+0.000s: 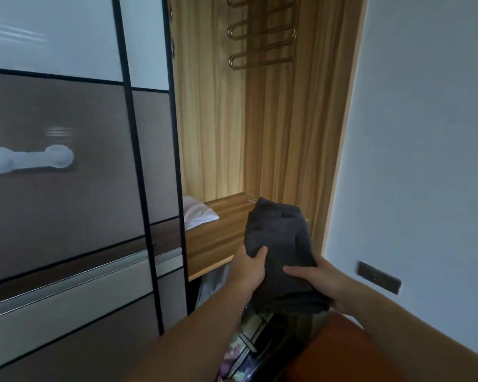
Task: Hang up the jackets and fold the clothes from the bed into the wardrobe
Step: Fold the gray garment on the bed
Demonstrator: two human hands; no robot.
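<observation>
A folded dark grey garment is held out in front of the open wardrobe, its far end over the wooden shelf. My left hand grips its left edge, thumb on top. My right hand holds its near right corner, thumb lying across the top and fingers underneath. A white folded cloth lies at the shelf's back left. Empty golden hangers hang at the top of the wardrobe.
The sliding wardrobe door with a white handle fills the left side. Pale fabric shows below the shelf. A white wall with a dark socket plate is on the right. Patterned items and a reddish-brown surface lie low down.
</observation>
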